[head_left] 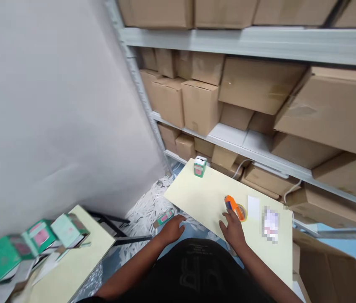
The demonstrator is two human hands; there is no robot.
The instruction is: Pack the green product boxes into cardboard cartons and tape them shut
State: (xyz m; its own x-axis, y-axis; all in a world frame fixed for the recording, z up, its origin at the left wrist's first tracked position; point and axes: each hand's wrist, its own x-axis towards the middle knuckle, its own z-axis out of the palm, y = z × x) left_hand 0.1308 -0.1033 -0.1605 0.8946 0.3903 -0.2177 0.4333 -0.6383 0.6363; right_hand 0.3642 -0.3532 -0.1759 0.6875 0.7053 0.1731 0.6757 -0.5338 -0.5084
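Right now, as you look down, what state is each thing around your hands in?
Left hand: open, empty
Right hand: fingers spread at the dispenser; contact unclear
Orange tape dispenser: lying on the table
Green box: standing upright near the table's far corner
White paper: lying flat
Green cartons: crowded on the left table
Paper strips: scattered loosely
Brown boxes: stacked on shelves
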